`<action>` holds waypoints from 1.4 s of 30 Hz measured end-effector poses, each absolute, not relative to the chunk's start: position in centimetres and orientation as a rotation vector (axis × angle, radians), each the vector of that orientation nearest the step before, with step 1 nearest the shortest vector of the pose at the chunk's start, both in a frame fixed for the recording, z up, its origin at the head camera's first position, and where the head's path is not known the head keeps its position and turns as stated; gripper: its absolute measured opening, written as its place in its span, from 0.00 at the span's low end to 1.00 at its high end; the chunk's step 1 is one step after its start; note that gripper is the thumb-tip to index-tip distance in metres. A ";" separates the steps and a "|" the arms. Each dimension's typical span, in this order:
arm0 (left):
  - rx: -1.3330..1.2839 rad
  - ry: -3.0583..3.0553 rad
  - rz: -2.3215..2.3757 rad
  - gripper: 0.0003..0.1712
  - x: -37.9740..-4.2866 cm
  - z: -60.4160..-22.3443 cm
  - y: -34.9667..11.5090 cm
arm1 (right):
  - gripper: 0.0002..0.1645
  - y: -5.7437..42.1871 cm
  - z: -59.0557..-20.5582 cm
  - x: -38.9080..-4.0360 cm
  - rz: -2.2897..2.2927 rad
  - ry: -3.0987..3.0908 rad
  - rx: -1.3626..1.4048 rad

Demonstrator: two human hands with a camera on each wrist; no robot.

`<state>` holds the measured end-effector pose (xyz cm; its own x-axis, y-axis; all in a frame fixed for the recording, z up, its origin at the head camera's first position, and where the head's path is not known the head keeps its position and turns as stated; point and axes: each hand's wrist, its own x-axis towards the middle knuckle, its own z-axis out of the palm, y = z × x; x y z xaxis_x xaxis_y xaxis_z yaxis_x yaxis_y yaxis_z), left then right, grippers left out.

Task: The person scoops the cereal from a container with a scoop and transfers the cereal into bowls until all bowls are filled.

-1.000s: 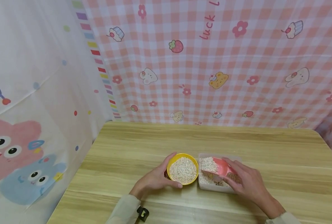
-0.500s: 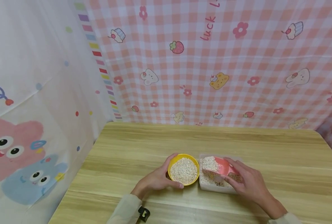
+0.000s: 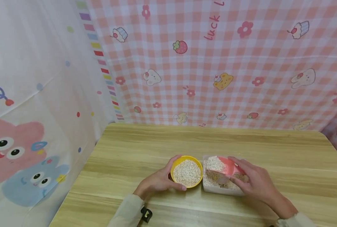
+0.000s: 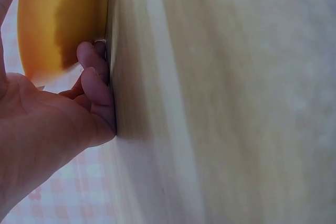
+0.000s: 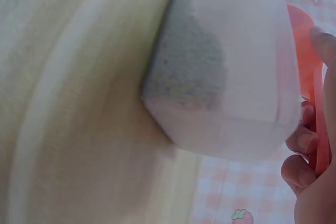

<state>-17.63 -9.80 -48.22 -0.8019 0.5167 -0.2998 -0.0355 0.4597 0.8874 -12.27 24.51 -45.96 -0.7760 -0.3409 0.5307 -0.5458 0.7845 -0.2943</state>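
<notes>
A yellow bowl (image 3: 187,157) full of pale rolled oats (image 3: 186,173) stands on the table, and my left hand (image 3: 158,180) grips its left side, thumb at the near edge. From the left wrist, the bowl (image 4: 42,22) shows its outer wall, with curled fingers low beside its base. My right hand (image 3: 255,181) holds a pink scoop (image 3: 229,165) by its handle. Heaped oats (image 3: 215,163) fill the scoop's front, over a translucent plastic container (image 3: 222,189) holding more oats. In the right wrist view the scoop (image 5: 300,40) shows above the container's rim.
The container sits just right of the bowl on the wooden table (image 3: 145,142). A checked pink cloth (image 3: 197,72) hangs behind the table's far edge, and a white printed curtain (image 3: 55,104) hangs at the left. A black band piece (image 3: 146,214) shows by the left sleeve.
My right hand has shifted slightly right and away from me, carrying the loaded scoop with it. The left hand and bowl stay in nearly the same place.
</notes>
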 end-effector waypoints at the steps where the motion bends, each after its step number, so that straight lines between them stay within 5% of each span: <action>1: 0.398 2.165 1.338 0.66 -17.6 -48.2 -9.8 | 0.41 24.5 -45.8 -12.4 0.605 -2.514 0.672; 42: 0.441 2.151 1.334 0.67 -17.8 -48.2 -10.2 | 0.38 20.6 -41.3 -14.3 0.467 -2.522 0.976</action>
<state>-17.75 -10.19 -48.24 -0.7867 0.5455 -0.2892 -0.0167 0.4494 0.8932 -14.26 20.64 -41.31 -0.6792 -0.5622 0.4717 -0.6938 0.7015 -0.1628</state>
